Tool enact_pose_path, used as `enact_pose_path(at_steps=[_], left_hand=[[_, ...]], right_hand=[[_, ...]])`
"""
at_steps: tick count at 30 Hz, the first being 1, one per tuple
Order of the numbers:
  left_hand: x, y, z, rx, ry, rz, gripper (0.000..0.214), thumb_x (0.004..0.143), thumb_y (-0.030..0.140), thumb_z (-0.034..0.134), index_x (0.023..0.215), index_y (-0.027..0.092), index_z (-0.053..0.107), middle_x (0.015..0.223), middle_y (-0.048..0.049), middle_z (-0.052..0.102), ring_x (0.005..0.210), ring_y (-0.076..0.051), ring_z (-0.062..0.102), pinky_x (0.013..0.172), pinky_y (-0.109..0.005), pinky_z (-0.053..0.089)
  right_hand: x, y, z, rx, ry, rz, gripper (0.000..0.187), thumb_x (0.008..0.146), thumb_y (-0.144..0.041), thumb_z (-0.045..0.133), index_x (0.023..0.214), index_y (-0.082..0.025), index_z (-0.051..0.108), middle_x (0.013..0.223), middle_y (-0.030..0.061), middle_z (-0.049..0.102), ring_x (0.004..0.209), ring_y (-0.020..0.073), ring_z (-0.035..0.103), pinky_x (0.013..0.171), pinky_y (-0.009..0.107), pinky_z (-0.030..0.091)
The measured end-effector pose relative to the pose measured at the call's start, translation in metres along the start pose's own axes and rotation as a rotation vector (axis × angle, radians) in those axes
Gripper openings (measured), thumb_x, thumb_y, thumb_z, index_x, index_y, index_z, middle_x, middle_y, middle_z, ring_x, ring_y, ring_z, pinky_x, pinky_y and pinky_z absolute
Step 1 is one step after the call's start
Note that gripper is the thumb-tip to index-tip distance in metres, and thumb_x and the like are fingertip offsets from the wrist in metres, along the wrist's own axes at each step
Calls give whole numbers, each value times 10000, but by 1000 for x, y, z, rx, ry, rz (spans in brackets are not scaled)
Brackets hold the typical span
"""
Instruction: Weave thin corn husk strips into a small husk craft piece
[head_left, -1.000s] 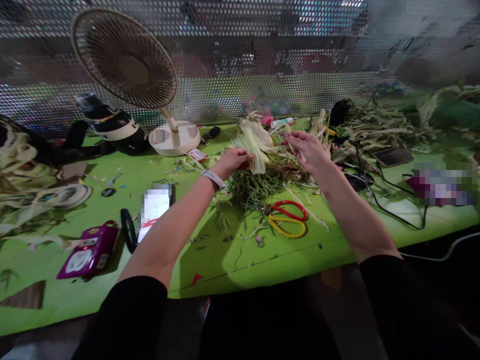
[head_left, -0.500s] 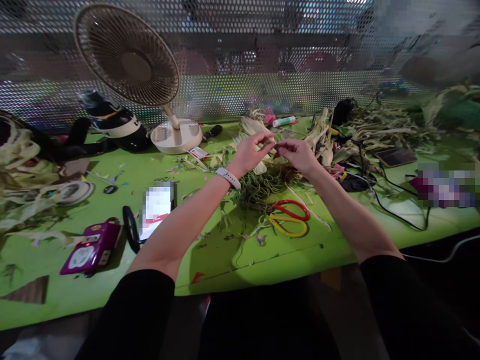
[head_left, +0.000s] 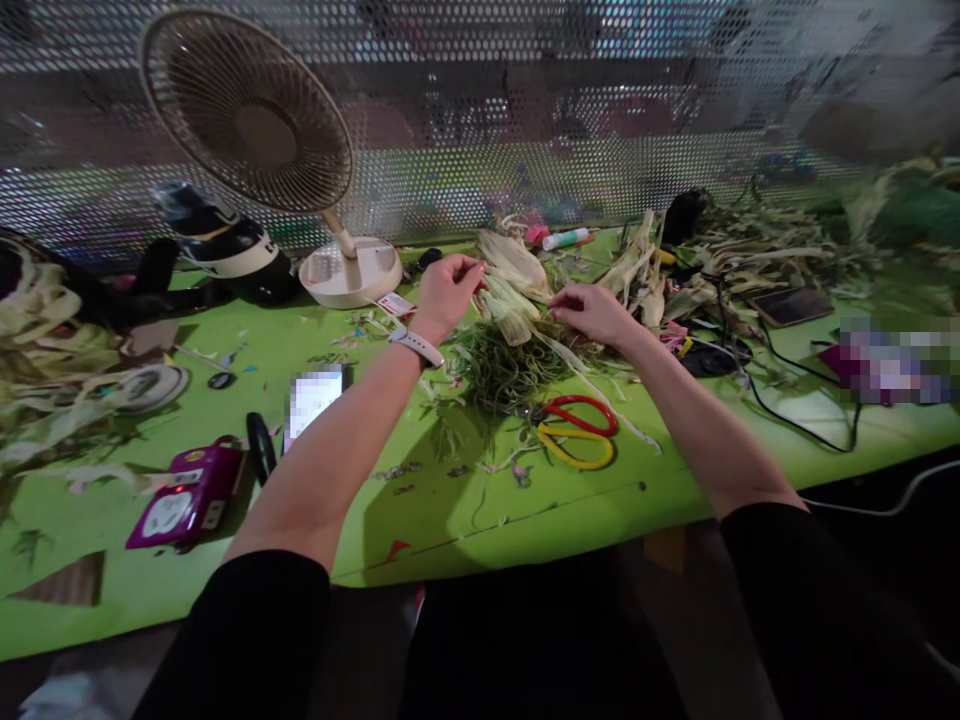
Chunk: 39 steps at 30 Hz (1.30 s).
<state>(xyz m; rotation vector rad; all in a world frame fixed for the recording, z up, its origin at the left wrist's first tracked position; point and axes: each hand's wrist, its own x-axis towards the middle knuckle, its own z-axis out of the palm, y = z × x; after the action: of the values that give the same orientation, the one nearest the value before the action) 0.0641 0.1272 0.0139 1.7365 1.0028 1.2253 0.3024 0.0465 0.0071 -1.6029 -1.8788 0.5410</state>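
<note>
My left hand is raised over the bench with thumb and fingers pinched together. Whatever it pinches, if anything, is too small to name. Just right of its fingertips lie pale dried leaves that look like corn husk. On the husk's other side, my right hand also has its fingers closed, near a brownish bit that I cannot make out clearly. Below both hands sits a tangled heap of green stringy strands. Scissors with one red and one yellow handle lie in front of the heap, their blades partly under it.
A fan and a black bottle stand at the back left. A phone and a purple device lie left of my forearm. A glue stick, more dried leaves and a black cable occupy the back and right.
My hands were fingertip to fingertip above the heap and are now apart. The left hand has moved left, uncovering the pale husk; the right hand has stayed almost in place.
</note>
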Motion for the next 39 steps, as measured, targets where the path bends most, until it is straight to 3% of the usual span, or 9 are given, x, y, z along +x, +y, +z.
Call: enact_pose_path(at_steps=[3, 6, 13, 16, 23, 27, 30, 34, 39], left_hand=[[-2, 1, 3, -81, 5, -75, 166, 862, 302, 699, 750, 191, 649, 675, -17, 680, 623, -114, 631, 657, -253, 542], [-5, 7, 6, -149, 7, -140, 151, 868, 270, 690, 761, 170, 652, 663, -5, 672, 617, -90, 622, 650, -218, 531], [-26, 26, 22, -223, -78, -159, 168, 870, 271, 693, 766, 144, 658, 664, -1, 668, 622, -77, 614, 673, -214, 526], [-33, 33, 24, -217, -138, -162, 199, 867, 311, 708, 767, 147, 659, 605, 14, 639, 557, -66, 580, 618, -198, 496], [-49, 32, -9, -252, -256, -210, 288, 891, 447, 662, 868, 163, 706, 379, 86, 398, 335, -53, 344, 418, -195, 340], [-64, 25, -35, -231, -74, -195, 326, 905, 498, 624, 879, 184, 706, 421, 76, 421, 375, -69, 394, 478, -214, 432], [-80, 35, -40, -52, 13, 27, 364, 881, 529, 650, 1002, 190, 699, 733, -21, 694, 666, -113, 644, 673, -255, 545], [-106, 62, -32, 167, -170, 358, 418, 800, 522, 747, 1062, 198, 707, 1097, -87, 741, 1105, -195, 656, 947, -368, 542], [-135, 75, -28, -40, -355, 142, 264, 862, 424, 710, 878, 161, 725, 808, -47, 753, 749, -135, 704, 734, -292, 577]], right_hand=[[-4, -5, 1, -247, -125, -24, 134, 791, -279, 674, 842, -186, 756, 857, 65, 737, 791, 205, 631, 723, 323, 444], [-5, -9, 7, -247, -51, -24, 131, 791, -307, 695, 787, -181, 733, 846, 68, 712, 787, 195, 604, 731, 325, 438], [-4, -23, 23, 561, 187, 15, 299, 780, -448, 748, 892, -180, 676, 735, -3, 646, 674, 124, 574, 667, 271, 508], [-4, -26, 23, 653, 300, 10, 288, 772, -461, 760, 768, -199, 640, 649, -25, 593, 614, 111, 561, 657, 276, 520], [-9, -23, -2, 269, 404, -130, 259, 846, -449, 670, 755, -209, 634, 665, 6, 600, 652, 158, 579, 649, 314, 485], [-22, -36, -15, -93, 530, -223, 213, 906, -390, 604, 779, -223, 642, 814, 62, 672, 847, 222, 620, 803, 378, 486], [-40, -62, -14, -135, 417, -328, 200, 913, -362, 602, 786, -217, 654, 789, 54, 678, 782, 203, 610, 769, 364, 478], [-61, -96, -5, 63, 174, -412, 225, 881, -401, 670, 792, -195, 672, 756, 30, 670, 699, 156, 577, 662, 308, 454], [-67, -105, 7, 368, 41, -278, 379, 752, -540, 782, 709, -190, 642, 623, -15, 580, 585, 113, 480, 554, 276, 385]])
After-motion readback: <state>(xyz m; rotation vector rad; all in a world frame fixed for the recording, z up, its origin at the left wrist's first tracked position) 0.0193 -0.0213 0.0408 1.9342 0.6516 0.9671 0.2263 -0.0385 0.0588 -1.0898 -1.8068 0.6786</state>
